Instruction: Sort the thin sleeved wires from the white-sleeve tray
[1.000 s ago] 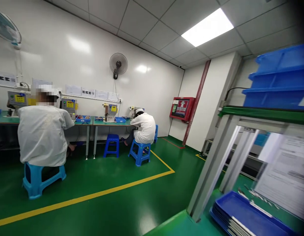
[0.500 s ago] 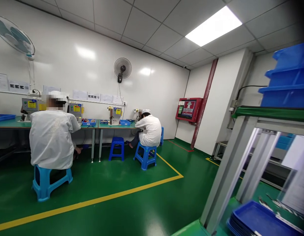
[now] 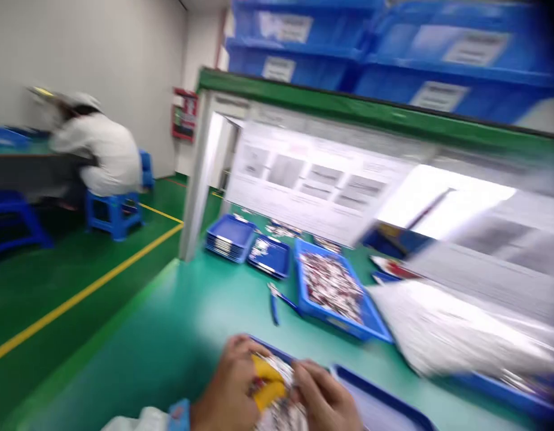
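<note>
At the bottom edge of the blurred head view, my left hand (image 3: 230, 389) and my right hand (image 3: 324, 398) are close together over a blue tray (image 3: 384, 398) on the green workbench (image 3: 205, 311). Both have their fingers curled round a yellow piece (image 3: 268, 383) and small silvery parts (image 3: 281, 413) between them. Motion blur hides exactly what each finger grips. A white sleeve with a blue cuff (image 3: 178, 414) covers my left wrist.
A blue bin full of small mixed parts (image 3: 333, 287) stands mid-bench, with stacked blue trays (image 3: 230, 237) and another tray (image 3: 270, 256) behind it. A clear plastic bag (image 3: 447, 332) lies at right. Blue crates (image 3: 393, 48) sit overhead. A seated person in white (image 3: 100, 149) works at far left.
The view has swung right and down from the room to the workbench. My hands have come into view, closed round the yellow piece and silvery parts.
</note>
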Motion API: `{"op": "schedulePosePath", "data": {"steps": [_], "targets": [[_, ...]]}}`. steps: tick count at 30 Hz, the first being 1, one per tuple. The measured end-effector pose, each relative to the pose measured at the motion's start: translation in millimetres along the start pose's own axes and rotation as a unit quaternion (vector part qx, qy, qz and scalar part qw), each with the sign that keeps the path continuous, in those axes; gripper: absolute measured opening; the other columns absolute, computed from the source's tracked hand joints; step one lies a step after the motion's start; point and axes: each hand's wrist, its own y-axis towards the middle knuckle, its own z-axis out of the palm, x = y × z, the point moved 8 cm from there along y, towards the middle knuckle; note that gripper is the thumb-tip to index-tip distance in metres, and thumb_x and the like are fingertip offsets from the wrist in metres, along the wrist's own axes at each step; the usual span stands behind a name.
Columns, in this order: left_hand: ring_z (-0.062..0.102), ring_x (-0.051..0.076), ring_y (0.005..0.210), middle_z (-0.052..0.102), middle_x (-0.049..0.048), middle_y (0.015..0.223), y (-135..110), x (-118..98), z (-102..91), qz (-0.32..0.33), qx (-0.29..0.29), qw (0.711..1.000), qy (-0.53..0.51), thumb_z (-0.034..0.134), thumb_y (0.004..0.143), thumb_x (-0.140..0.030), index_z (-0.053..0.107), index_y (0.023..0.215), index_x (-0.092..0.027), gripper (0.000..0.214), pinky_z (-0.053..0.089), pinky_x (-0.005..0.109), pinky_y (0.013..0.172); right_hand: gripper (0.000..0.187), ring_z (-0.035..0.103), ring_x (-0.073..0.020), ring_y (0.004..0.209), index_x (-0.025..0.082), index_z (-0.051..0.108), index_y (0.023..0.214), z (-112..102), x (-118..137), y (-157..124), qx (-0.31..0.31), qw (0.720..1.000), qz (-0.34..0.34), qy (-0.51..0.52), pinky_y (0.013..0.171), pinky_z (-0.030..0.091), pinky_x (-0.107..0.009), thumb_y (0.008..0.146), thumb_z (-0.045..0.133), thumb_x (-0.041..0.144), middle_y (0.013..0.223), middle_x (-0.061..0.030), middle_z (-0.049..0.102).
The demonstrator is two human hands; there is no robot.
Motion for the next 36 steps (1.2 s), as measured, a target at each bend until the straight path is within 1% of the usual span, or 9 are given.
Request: {"op": "schedulePosePath", "data": {"steps": [2,4,8,13,16,21,27,33,36], "targets": [[0.064,0.026,0.107,0.074,0.0038,0.105,2,4,2.1,0.037,-0.037,0.998,0.041,0.068,0.086,-0.020,0.076,0.086,-0.029,0.013,0.041,0.054,0.107,0.043,0.067,-0.0249,0.067,0.019,0.080,0.087,4,-6,-6,0.049,0.989,0.035,0.132,0.065,0.056,-0.036,0.073,0.079,0.059,0.068,-0.0072,0.072],[0.065,0.024,0.108,0.075,0.0027,0.103,1,1,1.7,0.082,-0.057,0.993,0.065,0.065,0.086,-0.017,0.076,0.086,-0.030,0.016,0.048,0.046,0.100,0.033,0.062,-0.0171,0.057,0.018,0.078,0.084,14,-8,-6,0.074,0.970,0.055,0.226,0.058,0.052,-0.029,0.077,0.080,0.050,0.062,-0.0027,0.068],[0.068,0.023,0.104,0.077,0.0033,0.102,-3,-12,-5.1,0.127,-0.080,0.982,0.111,0.064,0.088,-0.023,0.074,0.084,-0.029,0.013,0.051,0.043,0.097,0.022,0.057,-0.0094,0.047,0.017,0.075,0.078,24,-6,-7,0.092,0.943,0.077,0.309,0.050,0.046,-0.021,0.075,0.086,0.037,0.060,0.0010,0.066],[0.069,0.022,0.103,0.077,0.0045,0.099,-3,-19,-5.9,0.154,-0.090,0.975,0.135,0.060,0.090,-0.021,0.072,0.081,-0.027,0.016,0.052,0.043,0.097,0.019,0.058,-0.0089,0.046,0.016,0.076,0.076,24,0,-9,0.117,0.935,0.068,0.329,0.049,0.047,-0.020,0.076,0.086,0.032,0.060,0.0008,0.066],[0.069,0.022,0.102,0.076,0.0038,0.099,-3,-16,-5.2,0.156,-0.095,0.974,0.135,0.062,0.088,-0.020,0.072,0.084,-0.027,0.013,0.052,0.042,0.097,0.019,0.059,-0.0091,0.046,0.016,0.075,0.075,23,-1,-7,0.112,0.933,0.068,0.335,0.048,0.048,-0.020,0.075,0.086,0.031,0.061,0.0006,0.067],[0.069,0.022,0.104,0.077,0.0028,0.101,-3,-16,-4.4,0.159,-0.095,0.974,0.133,0.066,0.089,-0.028,0.073,0.090,-0.029,0.007,0.053,0.039,0.093,0.019,0.058,-0.0091,0.045,0.016,0.075,0.076,22,-2,-4,0.101,0.931,0.071,0.343,0.046,0.047,-0.020,0.074,0.087,0.032,0.062,0.0004,0.067],[0.067,0.021,0.105,0.076,0.0019,0.101,-3,-17,-4.5,0.155,-0.094,0.975,0.131,0.067,0.087,-0.023,0.072,0.088,-0.029,0.008,0.052,0.040,0.095,0.017,0.059,-0.0090,0.048,0.017,0.076,0.077,25,0,-9,0.119,0.929,0.074,0.343,0.049,0.050,-0.020,0.075,0.087,0.030,0.067,-0.0010,0.070],[0.067,0.023,0.105,0.074,0.0019,0.100,-4,-12,-7.2,0.138,-0.102,0.978,0.115,0.071,0.084,-0.024,0.070,0.091,-0.029,0.008,0.055,0.040,0.090,0.020,0.063,-0.0127,0.053,0.017,0.079,0.087,21,3,-9,0.130,0.931,0.065,0.335,0.052,0.052,-0.022,0.078,0.084,0.034,0.062,-0.0013,0.069],[0.068,0.023,0.103,0.075,0.0020,0.100,-5,-14,-8.8,0.150,-0.114,0.975,0.118,0.071,0.084,-0.025,0.070,0.093,-0.029,0.010,0.053,0.042,0.093,0.017,0.062,-0.0118,0.051,0.017,0.079,0.080,19,3,-8,0.117,0.936,0.061,0.327,0.051,0.051,-0.023,0.077,0.085,0.033,0.064,-0.0016,0.069]]}}
